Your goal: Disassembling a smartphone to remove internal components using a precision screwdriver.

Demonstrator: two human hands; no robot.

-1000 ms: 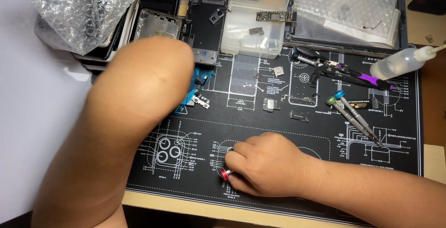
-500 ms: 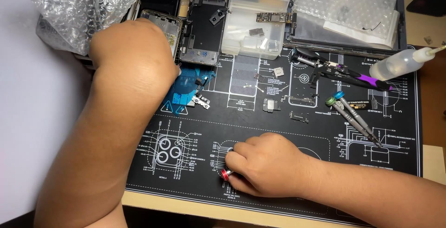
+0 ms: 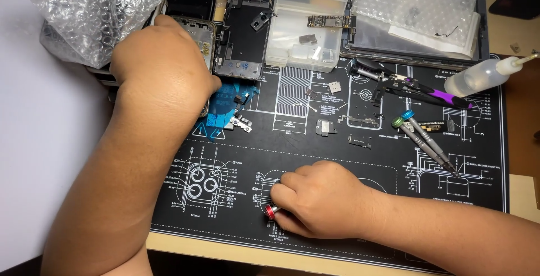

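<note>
On the black mat (image 3: 337, 158), the left hand (image 3: 160, 65) has reached farther up onto the phone frame (image 3: 198, 34).

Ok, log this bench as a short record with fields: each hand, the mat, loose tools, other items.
left hand: rests on an opened phone body at the mat's upper left
right hand: closed around a red-capped tool, low on the mat
mat: black, white line diagrams
loose tools: two screwdrivers, green and blue caps, lying side by side at right; tweezers above them
other items: squeeze bottle at right edge; bubble wrap top left; clear parts box top centre
</note>
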